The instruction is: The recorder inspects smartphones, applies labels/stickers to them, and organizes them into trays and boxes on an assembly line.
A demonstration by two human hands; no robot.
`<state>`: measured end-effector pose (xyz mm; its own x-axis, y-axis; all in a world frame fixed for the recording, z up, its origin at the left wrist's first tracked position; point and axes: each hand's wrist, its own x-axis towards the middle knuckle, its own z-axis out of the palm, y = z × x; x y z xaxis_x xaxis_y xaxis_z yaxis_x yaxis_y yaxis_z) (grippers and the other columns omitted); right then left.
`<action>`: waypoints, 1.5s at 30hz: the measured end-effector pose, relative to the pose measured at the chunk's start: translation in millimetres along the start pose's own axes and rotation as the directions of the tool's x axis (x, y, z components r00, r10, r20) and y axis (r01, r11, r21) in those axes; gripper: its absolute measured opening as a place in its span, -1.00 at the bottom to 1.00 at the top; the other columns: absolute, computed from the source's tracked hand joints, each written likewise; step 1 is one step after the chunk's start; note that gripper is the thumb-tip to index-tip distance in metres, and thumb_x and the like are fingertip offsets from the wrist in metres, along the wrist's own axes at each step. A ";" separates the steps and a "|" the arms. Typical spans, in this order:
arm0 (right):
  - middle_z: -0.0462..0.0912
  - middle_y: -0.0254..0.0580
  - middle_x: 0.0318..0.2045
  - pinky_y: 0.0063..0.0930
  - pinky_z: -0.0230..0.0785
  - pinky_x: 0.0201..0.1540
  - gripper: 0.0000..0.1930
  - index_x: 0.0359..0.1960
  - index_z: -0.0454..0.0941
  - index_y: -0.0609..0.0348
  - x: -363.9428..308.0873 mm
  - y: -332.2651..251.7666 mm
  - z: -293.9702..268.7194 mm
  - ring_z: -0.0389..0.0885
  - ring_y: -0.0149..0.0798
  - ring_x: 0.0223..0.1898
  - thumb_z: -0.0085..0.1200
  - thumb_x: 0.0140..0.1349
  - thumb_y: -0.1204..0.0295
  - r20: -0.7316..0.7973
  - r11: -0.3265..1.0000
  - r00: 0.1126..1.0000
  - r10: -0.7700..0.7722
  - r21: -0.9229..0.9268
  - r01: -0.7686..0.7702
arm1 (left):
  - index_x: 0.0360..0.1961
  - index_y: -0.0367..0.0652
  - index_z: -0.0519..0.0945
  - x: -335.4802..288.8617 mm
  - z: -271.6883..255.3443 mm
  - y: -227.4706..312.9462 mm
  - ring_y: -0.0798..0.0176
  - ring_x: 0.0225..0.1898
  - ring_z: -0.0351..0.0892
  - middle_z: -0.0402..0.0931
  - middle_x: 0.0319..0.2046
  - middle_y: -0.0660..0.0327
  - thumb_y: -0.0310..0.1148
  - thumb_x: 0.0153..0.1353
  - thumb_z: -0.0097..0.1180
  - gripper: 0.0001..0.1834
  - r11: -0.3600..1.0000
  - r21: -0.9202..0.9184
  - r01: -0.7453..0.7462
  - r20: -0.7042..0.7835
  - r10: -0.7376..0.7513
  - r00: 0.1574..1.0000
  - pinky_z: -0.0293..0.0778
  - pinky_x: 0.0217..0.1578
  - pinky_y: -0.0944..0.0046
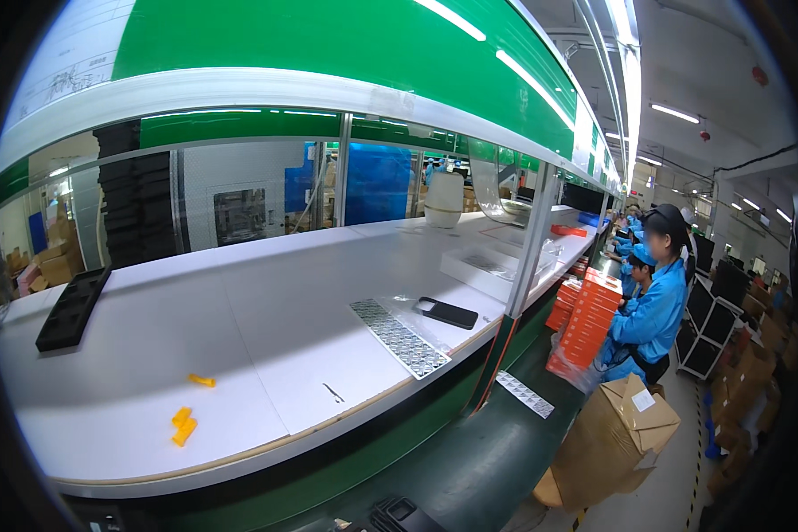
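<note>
Neither of my hands shows in the head view. On the white bench (266,355) before me lie several small yellow pieces (184,430), too small to name surely. A silvery sheet of stickers (401,339) lies near the bench's front edge, with a black phone case (448,312) and clear plastic film beside it. A second, smaller sticker sheet (525,395) rests on the dark green lower surface (457,452). At the lower edge sits a black device (403,514), partly cut off.
A black tray (73,310) lies at the bench's far left. A white box (479,273) stands behind a metal post (532,244). To the right are stacked orange boxes (590,324), a brown carton (616,439) and co-workers in blue (652,306).
</note>
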<state>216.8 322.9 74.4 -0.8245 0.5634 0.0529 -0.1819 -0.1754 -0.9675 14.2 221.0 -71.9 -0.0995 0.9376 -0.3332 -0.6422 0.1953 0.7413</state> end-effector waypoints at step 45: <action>0.58 -0.05 -0.13 -0.59 0.41 -0.25 -0.76 -0.06 0.40 0.34 -23.7 -77.6 -45.0 0.48 -0.47 -0.37 -0.10 0.33 0.43 -0.081 0.957 0.967 0.244 -0.144 -0.253 | 0.04 -0.25 0.42 -22.2 -5.8 331.3 0.41 -0.31 0.33 0.46 -0.15 0.20 -0.39 0.41 -0.33 -0.68 0.072 0.912 -0.403 0.082 0.933 0.352 0.28 -0.21 0.45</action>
<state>274.6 359.5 137.1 -0.7978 0.5672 -0.2046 0.1120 -0.1940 -0.9746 -200.7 263.2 177.6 -0.5717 0.5354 0.6217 0.6874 -0.1012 0.7192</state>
